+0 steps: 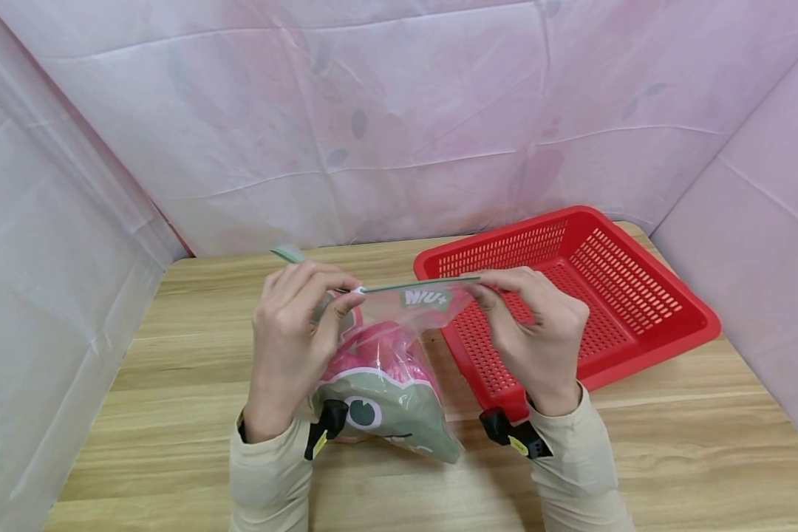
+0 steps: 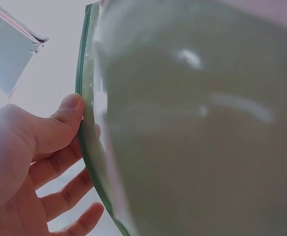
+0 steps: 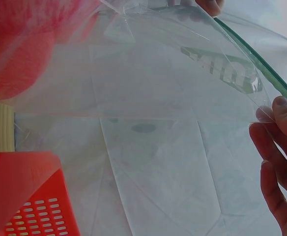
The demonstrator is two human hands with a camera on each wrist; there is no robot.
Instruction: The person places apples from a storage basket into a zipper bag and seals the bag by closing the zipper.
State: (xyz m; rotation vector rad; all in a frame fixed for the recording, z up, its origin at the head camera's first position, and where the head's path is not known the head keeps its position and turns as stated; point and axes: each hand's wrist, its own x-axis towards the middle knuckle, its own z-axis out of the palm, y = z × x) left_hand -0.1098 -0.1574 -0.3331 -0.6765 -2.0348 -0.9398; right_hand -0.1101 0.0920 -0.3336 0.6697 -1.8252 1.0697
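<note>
A clear zip bag (image 1: 399, 410) with a green cartoon face printed on it stands upright on the table, with pink-red contents (image 1: 389, 347) showing through the plastic. Along its top runs a green zip strip (image 1: 419, 284). My left hand (image 1: 295, 329) pinches a small white slider (image 1: 359, 290) on that strip between thumb and forefinger; its other fingers are spread in the left wrist view. At the opposite top corner my right hand (image 1: 539, 325) pinches the bag's edge between thumb and forefinger. What exactly the pink-red contents are, I cannot tell.
A red plastic basket (image 1: 665, 355) with slotted walls stands at the right, partly behind my right hand. The wooden table (image 1: 173, 414) extends to the left and front. Pale pink cloth (image 1: 406, 133) hangs behind and at both sides.
</note>
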